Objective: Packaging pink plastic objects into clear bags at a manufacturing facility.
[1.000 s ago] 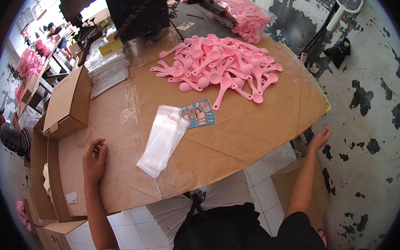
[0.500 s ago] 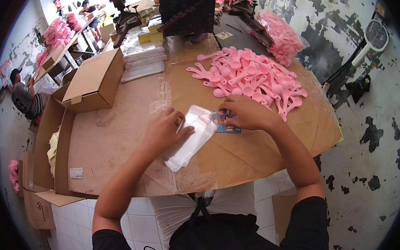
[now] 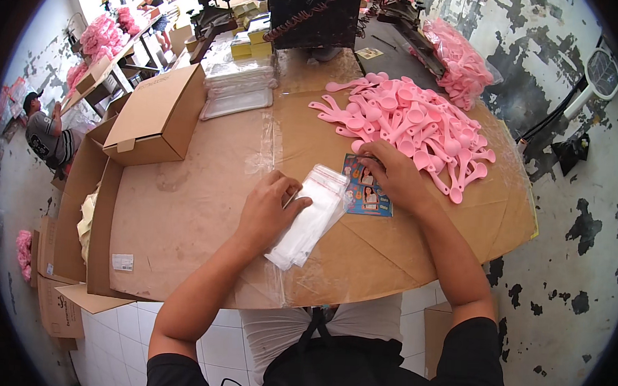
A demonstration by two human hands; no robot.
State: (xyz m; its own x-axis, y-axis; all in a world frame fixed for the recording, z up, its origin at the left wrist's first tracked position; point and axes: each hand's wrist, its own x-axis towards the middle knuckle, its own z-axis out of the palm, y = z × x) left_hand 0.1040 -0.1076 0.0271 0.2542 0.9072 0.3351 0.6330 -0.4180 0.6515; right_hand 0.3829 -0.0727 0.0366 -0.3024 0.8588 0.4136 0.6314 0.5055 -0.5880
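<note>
My left hand (image 3: 275, 206) lies over the left edge of a thin stack of clear plastic bags (image 3: 310, 220), fingers curled and thumb pressed on top. The bags slant across the brown cardboard table cover, each with a red line along the upper end. Just right of them is a blue printed card (image 3: 366, 196) with small colourful pictures. My right hand (image 3: 398, 175) is bent over the card's upper right part, its fingertips closed at the top edge and partly hiding it. Beyond this hand spreads a heap of pink plastic scoops (image 3: 414, 118).
A closed cardboard box (image 3: 152, 111) stands at the left, near stacked clear packs (image 3: 239, 91). A bag of pink pieces (image 3: 459, 61) lies at the back right, near a black machine (image 3: 315, 15). Two people sit at the far left. An electric swatter (image 3: 602, 74) hangs on the wall.
My right hand has moved away from the bags toward the scoop heap, and more of the blue card shows. My left hand stays on the bags. The whole view has shifted slightly.
</note>
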